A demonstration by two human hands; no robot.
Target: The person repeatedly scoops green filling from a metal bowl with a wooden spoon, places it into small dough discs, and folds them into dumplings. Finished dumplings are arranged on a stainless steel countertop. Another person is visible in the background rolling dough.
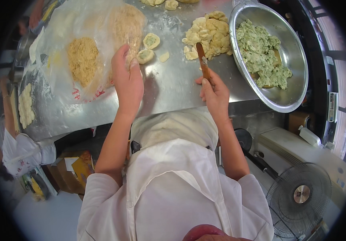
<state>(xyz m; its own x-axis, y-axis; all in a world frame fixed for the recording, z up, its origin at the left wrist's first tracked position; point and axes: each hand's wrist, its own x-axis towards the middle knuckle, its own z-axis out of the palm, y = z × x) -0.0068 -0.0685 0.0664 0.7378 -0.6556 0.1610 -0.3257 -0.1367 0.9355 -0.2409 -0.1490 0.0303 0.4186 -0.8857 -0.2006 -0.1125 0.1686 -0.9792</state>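
Observation:
My right hand (pixel 216 95) grips a flat brown wooden filling spatula (pixel 202 58), with pale filling stuck to its blade. Its tip points at a lumpy pile of yellowish dough pieces (pixel 210 34). On the steel worktable (pixel 173 87), my left hand (pixel 127 84) is beside the plastic bag, thumb apart from the forefinger. Its other fingers are hidden, so I cannot tell whether it holds anything. Just past the thumb lies a dough round with green filling (pixel 145 56); another filled round (pixel 151 41) is behind it. A small bare dough piece (pixel 164 57) lies to their right.
A large steel bowl (pixel 296 75) of green filling (pixel 258 51) stands at the right edge. Clear plastic (pixel 55 36) covers crumbly tan mounds (pixel 83 60) at left. Shaped dough (pixel 26 105) lies near another person's arm (pixel 8 110). A fan (pixel 299 198) stands at lower right.

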